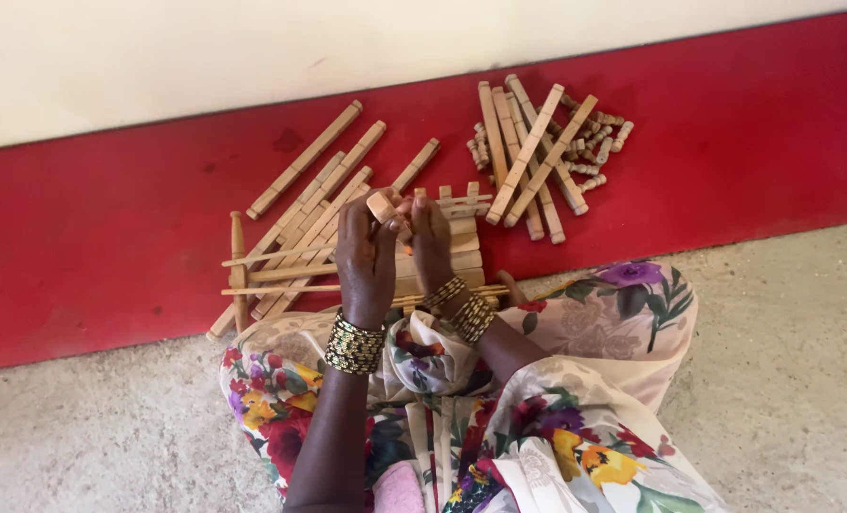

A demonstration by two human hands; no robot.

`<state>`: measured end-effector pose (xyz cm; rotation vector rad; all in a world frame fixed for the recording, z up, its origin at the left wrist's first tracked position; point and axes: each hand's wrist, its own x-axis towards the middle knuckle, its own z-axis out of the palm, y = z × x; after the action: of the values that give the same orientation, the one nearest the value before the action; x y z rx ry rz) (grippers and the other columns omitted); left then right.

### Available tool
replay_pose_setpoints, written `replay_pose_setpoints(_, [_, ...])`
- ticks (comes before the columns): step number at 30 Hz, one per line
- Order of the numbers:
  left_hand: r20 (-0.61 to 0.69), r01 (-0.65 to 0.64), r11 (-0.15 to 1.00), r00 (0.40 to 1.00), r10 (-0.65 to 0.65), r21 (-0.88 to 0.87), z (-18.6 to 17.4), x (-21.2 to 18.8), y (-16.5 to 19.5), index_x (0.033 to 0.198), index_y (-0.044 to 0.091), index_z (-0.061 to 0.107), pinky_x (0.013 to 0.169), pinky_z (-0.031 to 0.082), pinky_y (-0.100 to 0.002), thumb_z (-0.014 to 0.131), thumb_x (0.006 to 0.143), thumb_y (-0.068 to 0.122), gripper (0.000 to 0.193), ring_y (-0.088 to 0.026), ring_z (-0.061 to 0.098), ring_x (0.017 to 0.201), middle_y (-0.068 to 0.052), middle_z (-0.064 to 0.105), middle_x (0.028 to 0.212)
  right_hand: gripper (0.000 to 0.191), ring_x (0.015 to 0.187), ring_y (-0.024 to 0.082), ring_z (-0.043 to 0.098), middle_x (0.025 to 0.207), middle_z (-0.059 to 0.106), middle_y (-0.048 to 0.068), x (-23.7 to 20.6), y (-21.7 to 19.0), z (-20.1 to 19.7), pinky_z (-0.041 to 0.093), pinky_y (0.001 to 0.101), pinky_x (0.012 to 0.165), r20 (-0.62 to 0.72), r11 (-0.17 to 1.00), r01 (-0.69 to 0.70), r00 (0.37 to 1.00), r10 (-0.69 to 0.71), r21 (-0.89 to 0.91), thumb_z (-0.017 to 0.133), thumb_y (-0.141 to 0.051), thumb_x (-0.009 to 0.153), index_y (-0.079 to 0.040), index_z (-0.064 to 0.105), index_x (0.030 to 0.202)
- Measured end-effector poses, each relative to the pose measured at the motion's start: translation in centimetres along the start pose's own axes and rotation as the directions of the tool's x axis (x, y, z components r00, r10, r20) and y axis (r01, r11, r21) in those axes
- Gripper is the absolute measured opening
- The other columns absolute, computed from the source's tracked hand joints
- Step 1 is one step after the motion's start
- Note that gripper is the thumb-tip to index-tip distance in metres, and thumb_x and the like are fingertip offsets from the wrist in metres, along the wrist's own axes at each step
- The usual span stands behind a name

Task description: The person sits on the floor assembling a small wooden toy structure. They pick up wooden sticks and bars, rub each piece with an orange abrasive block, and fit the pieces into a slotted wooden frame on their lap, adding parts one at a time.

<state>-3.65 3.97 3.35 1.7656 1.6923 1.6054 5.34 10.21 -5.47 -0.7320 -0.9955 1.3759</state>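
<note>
My left hand (365,255) was curled around a small wooden peg (383,204), pinching it at the fingertips, while my right hand (430,242) sat just beside it, fingers pressed together against the same piece. Both hovered over a partly assembled wooden frame (461,249) lying on the red floor strip (110,228), right in front of my floral-print lap (575,399). To the left of the frame lay a loose spread of long wooden slats (310,204); well apart to the upper right lay another stack of slats (528,157) on a heap of short pegs (599,147). I judged the step in hand to be fitting the peg into the frame. The next move, as I read it, called for lining the peg up squarely with its slot and pressing evenly, the other hand steadying the frame.
</note>
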Motion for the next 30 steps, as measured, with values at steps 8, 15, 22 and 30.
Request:
replay_pose_setpoints(8, [-0.045,-0.077,0.996,0.996,0.079,0.037,0.1,-0.1,-0.8,0.138,0.008,0.056,0.084,0.064,-0.039,0.051,0.107,0.016,0.032,-0.03,0.062,0.111,-0.018,0.056,0.128,0.054,0.109,0.021,0.057,0.121,0.053,0.015,-3.2,-6.8,4.1,0.053,0.0359,0.09,0.268,0.911,0.357,0.916,-0.298,-0.207,0.027,-0.044,0.114,0.0,0.04,0.142])
replay_pose_setpoints(15, [0.102,0.196,0.882,0.98,-0.169,-0.428,-0.1,-0.4,-2.4,0.147,0.009,0.035,0.089,0.066,-0.04,0.043,0.11,0.029,0.042,-0.029,0.067,0.118,-0.022,0.057,0.14,0.037,0.086,0.018,0.059,0.11,0.056,0.013,-3.9,-2.0,1.5,0.055,0.0332,0.078,0.211,0.825,0.185,0.974,-0.082,-0.533,0.04,-0.018,0.108,0.0,0.046,0.14])
replay_pose_setpoints(22, [0.028,0.18,0.964,0.984,-0.178,-0.198,1.6,-0.2,-1.8,0.142,0.006,0.038,0.085,0.068,-0.035,0.039,0.111,0.019,0.034,-0.022,0.072,0.111,-0.016,0.065,0.132,0.025,0.096,0.015,0.058,0.112,0.056,0.01,-2.7,-3.1,1.7,0.055,0.0287,0.084,0.191,0.942,-0.081,0.981,0.019,0.326,0.04,-0.012,0.112,0.002,0.049,0.131])
replay_pose_setpoints(30, [0.106,0.002,0.886,0.993,0.053,-0.465,0.2,0.1,-2.6,0.145,0.004,0.046,0.091,0.065,-0.039,0.046,0.108,-0.003,0.039,-0.027,0.066,0.117,-0.019,0.061,0.138,0.022,0.072,0.008,0.068,0.104,0.068,0.003,-0.6,-1.9,-1.4,0.06,0.021,0.06,0.114,0.875,0.108,0.992,-0.061,-0.472,0.043,-0.005,0.104,-0.007,0.064,0.113])
